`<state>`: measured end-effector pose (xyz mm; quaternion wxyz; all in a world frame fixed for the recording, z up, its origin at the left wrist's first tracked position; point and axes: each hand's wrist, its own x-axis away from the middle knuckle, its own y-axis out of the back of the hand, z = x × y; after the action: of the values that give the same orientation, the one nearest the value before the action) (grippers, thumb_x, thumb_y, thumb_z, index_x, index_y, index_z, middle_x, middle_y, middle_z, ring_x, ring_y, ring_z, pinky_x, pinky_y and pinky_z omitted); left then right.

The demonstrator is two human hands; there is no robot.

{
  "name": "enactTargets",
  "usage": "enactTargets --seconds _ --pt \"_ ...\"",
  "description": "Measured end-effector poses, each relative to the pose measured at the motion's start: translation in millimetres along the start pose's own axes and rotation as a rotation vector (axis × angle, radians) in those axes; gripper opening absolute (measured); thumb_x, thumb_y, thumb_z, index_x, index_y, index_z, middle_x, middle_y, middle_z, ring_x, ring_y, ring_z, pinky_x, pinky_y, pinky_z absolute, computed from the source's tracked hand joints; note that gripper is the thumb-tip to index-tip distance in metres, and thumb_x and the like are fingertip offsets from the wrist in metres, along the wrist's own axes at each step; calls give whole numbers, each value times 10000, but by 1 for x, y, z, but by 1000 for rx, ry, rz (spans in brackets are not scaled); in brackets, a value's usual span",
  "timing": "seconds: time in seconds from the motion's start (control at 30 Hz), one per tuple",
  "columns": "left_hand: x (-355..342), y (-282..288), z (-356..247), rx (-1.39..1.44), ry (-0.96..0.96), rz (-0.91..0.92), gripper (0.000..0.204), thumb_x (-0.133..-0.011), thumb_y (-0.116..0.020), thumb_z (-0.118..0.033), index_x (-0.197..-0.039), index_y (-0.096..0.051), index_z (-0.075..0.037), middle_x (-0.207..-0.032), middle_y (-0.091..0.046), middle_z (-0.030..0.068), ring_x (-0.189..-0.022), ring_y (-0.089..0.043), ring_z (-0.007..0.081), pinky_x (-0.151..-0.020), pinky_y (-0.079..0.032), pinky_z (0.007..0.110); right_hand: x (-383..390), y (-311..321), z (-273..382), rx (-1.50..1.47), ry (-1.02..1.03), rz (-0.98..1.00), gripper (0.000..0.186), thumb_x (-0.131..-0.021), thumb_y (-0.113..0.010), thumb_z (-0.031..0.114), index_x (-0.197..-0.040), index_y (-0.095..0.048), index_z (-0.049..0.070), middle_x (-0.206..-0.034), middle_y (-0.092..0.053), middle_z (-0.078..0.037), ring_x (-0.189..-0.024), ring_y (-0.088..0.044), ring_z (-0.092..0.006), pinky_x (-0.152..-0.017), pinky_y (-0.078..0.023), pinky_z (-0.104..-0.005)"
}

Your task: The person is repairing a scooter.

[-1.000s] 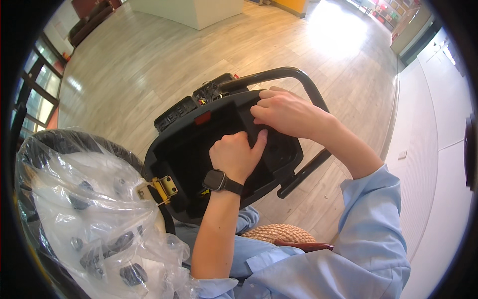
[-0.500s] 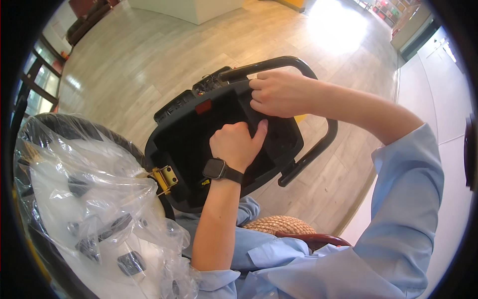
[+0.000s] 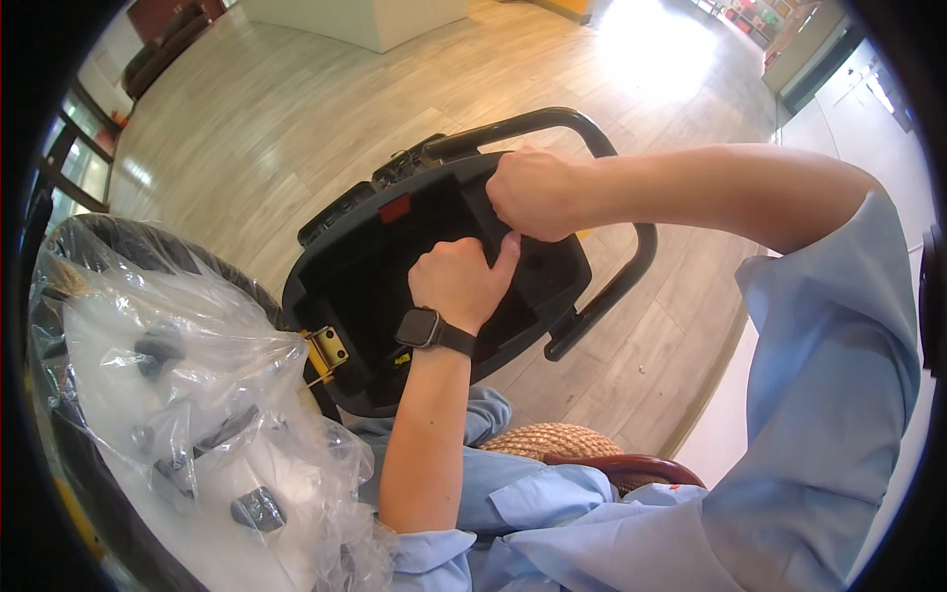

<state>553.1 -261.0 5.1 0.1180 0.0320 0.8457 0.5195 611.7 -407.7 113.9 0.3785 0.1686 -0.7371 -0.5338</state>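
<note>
My left hand [image 3: 454,276], with a dark watch on its wrist, is inside a black molded housing [image 3: 345,266], fingers curled out of sight and thumb raised toward my right hand. My right hand [image 3: 538,192] is closed at the housing's upper right part, its fingertips hidden. A red piece [image 3: 394,209] sits on the far inner wall. A gold metal hinge [image 3: 328,352] is at the left end. A black tubular handle [image 3: 643,252] curves round the back and right side.
A padded piece [image 3: 178,414] in clear plastic fills the left. A woven round cushion [image 3: 552,439] lies below the housing. Wooden floor [image 3: 247,118] stretches behind, with a white block [image 3: 375,25] at the back and a white wall [image 3: 848,118] at right.
My right forearm has swung up to nearly level, elbow rising outward, while that hand stays at the housing. Both hands and the housing sit slightly higher in the view than a second ago.
</note>
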Motion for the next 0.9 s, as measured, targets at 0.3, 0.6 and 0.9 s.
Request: enactTargets --seconds 0.3,0.6,0.9 --pt "1 4 -2 -12 17 40 644 -943 -611 -638 -727 -775 -54 -691 -703 209 -667 -730 386 -622 -590 452 -20 1 -1 -94 -163 255 261 -902 -609 203 -843 -808 45 -879 -758 -169 -902 -731 -372 -788 -588 -480" --pt "1 1 -1 10 -4 2 647 -945 -604 -631 -702 -766 -54 -660 -699 200 -640 -724 390 -592 -582 462 -40 14 6 226 -140 511 240 -907 -628 154 -1011 -827 71 -1102 -773 -146 -1029 -731 -324 -852 -591 -463" --pt "2 6 -2 -23 2 46 669 -957 -579 -651 -746 -777 -48 -716 -715 214 -699 -737 397 -649 -598 464 -7 13 14 669 194 119 81 -834 -748 227 -812 -791 162 -939 -765 1 -1028 -687 -206 -769 -555 -301"
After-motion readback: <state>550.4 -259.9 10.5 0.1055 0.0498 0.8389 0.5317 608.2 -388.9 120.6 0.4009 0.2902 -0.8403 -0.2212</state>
